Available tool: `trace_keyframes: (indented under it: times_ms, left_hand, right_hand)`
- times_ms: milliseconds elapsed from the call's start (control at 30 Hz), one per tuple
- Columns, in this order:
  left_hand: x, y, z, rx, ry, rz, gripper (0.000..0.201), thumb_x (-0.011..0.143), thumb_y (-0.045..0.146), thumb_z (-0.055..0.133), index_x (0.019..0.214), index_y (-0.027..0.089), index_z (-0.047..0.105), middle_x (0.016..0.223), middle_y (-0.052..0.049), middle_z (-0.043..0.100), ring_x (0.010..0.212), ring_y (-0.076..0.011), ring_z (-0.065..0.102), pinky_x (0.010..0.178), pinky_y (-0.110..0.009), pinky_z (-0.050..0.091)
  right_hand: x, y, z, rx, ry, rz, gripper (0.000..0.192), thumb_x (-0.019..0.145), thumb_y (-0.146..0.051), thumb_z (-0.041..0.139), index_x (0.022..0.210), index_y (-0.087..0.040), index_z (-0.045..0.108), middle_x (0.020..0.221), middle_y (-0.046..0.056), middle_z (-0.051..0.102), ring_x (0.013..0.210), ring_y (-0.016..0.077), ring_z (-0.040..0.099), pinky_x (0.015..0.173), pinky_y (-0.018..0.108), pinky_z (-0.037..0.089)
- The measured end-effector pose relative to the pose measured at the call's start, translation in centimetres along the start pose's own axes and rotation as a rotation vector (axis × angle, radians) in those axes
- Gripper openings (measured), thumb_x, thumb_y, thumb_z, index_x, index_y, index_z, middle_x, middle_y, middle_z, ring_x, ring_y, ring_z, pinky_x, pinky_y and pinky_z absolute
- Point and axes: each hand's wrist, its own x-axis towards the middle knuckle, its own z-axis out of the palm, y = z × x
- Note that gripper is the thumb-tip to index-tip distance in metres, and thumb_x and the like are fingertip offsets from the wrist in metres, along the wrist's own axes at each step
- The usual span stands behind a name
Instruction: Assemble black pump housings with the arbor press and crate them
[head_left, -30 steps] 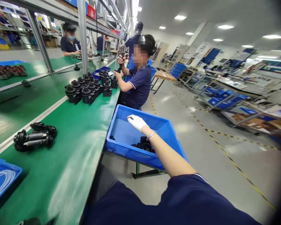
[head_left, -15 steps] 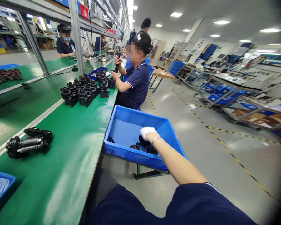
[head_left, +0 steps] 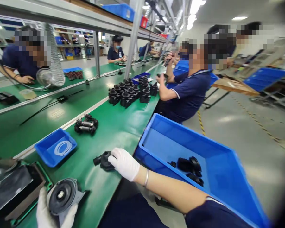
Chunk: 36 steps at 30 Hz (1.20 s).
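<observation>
My right hand (head_left: 125, 164), in a white glove, grips a black plastic pump housing (head_left: 106, 161) with a side spout, at the front edge of the green bench. At the lower left my gloved left hand (head_left: 43, 207) holds a round part with a black rubber diaphragm (head_left: 63, 195), a pale centre and a grey bracket; fingers and thumb lie on either side of it. A dark fixture with a green edge (head_left: 44, 177) sits left of that hand. Beyond it stands a small blue tray (head_left: 44, 154) with white rings (head_left: 63, 148).
On my right a big blue bin (head_left: 218, 155) holds several black parts (head_left: 191, 166). Black assemblies (head_left: 125, 95) stand in a cluster further up the green bench (head_left: 118, 133), with a motor assembly (head_left: 86, 124) nearer. A co-worker (head_left: 192, 85) sits just past the bin.
My view has turned left. My right hand has come out of the blue bin and is now over the bench with a black housing. My left hand with the diaphragm part has come into view.
</observation>
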Motion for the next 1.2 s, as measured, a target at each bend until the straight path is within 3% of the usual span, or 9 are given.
trace_keyframes:
  times_ms: [133, 233, 333, 433, 533, 633, 800, 967, 1200]
  left_hand:
    - [-0.8, -2.1, 0.6, -0.030, 0.018, 0.070, 0.107, 0.070, 0.040, 0.077, 0.153, 0.020, 0.013, 0.138, -0.017, 0.047, 0.126, -0.0344, 0.053, 0.111, -0.055, 0.035]
    - [-1.3, -2.3, 0.9, 0.013, 0.024, 0.085, 0.106, 0.072, 0.039, 0.076, 0.154, 0.021, 0.011, 0.144, -0.017, 0.042, 0.132, -0.0355, 0.047, 0.114, -0.056, 0.030]
    - [-1.4, -1.6, 0.8, 0.048, 0.006, 0.104, 0.104, 0.074, 0.040, 0.073, 0.154, 0.023, 0.009, 0.145, -0.016, 0.042, 0.131, -0.0363, 0.048, 0.113, -0.059, 0.030]
    - [-1.5, -0.8, 0.2, 0.066, -0.049, 0.088, 0.106, 0.076, 0.039, 0.072, 0.154, 0.025, 0.003, 0.149, -0.017, 0.036, 0.135, -0.0369, 0.043, 0.113, -0.059, 0.030]
    - [-1.5, -0.1, -0.3, 0.035, -0.139, 0.038, 0.105, 0.079, 0.039, 0.069, 0.154, 0.026, -0.004, 0.153, -0.018, 0.031, 0.137, -0.0365, 0.040, 0.112, -0.059, 0.031]
    - [-1.5, 0.6, -0.5, -0.008, -0.174, -0.004, 0.102, 0.082, 0.040, 0.065, 0.153, 0.026, -0.007, 0.151, -0.019, 0.033, 0.137, -0.0366, 0.040, 0.112, -0.062, 0.030]
    - [-1.0, 1.9, -0.5, -0.105, -0.221, -0.067, 0.105, 0.077, 0.036, 0.068, 0.151, 0.020, -0.006, 0.151, -0.023, 0.032, 0.140, -0.0380, 0.036, 0.114, -0.062, 0.027]
    - [-0.2, 3.1, -1.3, -0.204, -0.330, -0.133, 0.103, 0.064, 0.026, 0.074, 0.146, 0.013, 0.013, 0.150, -0.024, 0.032, 0.141, -0.0380, 0.033, 0.117, -0.057, 0.024]
    - [0.7, 4.4, -1.9, -0.270, -0.316, -0.124, 0.094, 0.054, 0.017, 0.075, 0.137, 0.014, 0.030, 0.145, -0.019, 0.041, 0.136, -0.0354, 0.040, 0.115, -0.050, 0.033]
  right_hand:
    - [-0.9, -1.9, -2.5, 0.082, -0.108, -0.027, 0.017, 0.084, -0.030, 0.059, 0.095, -0.017, 0.057, 0.088, 0.009, 0.058, 0.078, 0.0234, 0.053, 0.067, 0.036, 0.043]
    - [-0.5, -0.8, -4.3, 0.289, -0.009, 0.040, 0.020, 0.081, -0.031, 0.062, 0.096, -0.019, 0.058, 0.087, 0.006, 0.059, 0.080, 0.0220, 0.056, 0.071, 0.036, 0.047]
    - [1.3, 1.7, -4.1, 0.479, 0.097, 0.120, 0.044, 0.076, -0.025, 0.066, 0.118, -0.016, 0.052, 0.115, 0.014, 0.057, 0.109, 0.0259, 0.057, 0.091, 0.042, 0.049]
    - [3.6, 3.3, -2.5, 0.603, -0.105, 0.048, 0.080, 0.071, -0.030, 0.074, 0.140, -0.016, 0.036, 0.148, 0.022, 0.033, 0.135, 0.0302, 0.041, 0.107, 0.046, 0.040]
    - [5.2, 2.9, -0.6, 0.612, -0.257, -0.124, 0.064, 0.074, -0.033, 0.073, 0.132, -0.020, 0.050, 0.155, 0.018, 0.027, 0.141, 0.0298, 0.033, 0.113, 0.046, 0.034]
    - [6.0, 1.3, 0.9, 0.572, -0.219, -0.277, 0.045, 0.079, -0.040, 0.069, 0.118, -0.018, 0.060, 0.152, 0.016, 0.035, 0.141, 0.0296, 0.033, 0.116, 0.048, 0.027]
    - [6.6, 0.1, 1.7, 0.582, -0.117, -0.233, 0.046, 0.075, -0.043, 0.071, 0.110, -0.014, 0.061, 0.128, 0.020, 0.053, 0.119, 0.0302, 0.053, 0.102, 0.050, 0.044]
    - [9.4, -2.0, -1.7, 0.761, 0.010, -0.011, 0.017, 0.085, -0.031, 0.055, 0.098, -0.019, 0.059, 0.109, 0.012, 0.056, 0.103, 0.0233, 0.059, 0.094, 0.044, 0.049]
    - [12.1, -8.2, -5.9, 0.653, -0.097, -0.228, 0.028, 0.077, -0.033, 0.067, 0.099, -0.016, 0.062, 0.111, 0.014, 0.054, 0.109, 0.0281, 0.054, 0.094, 0.046, 0.049]
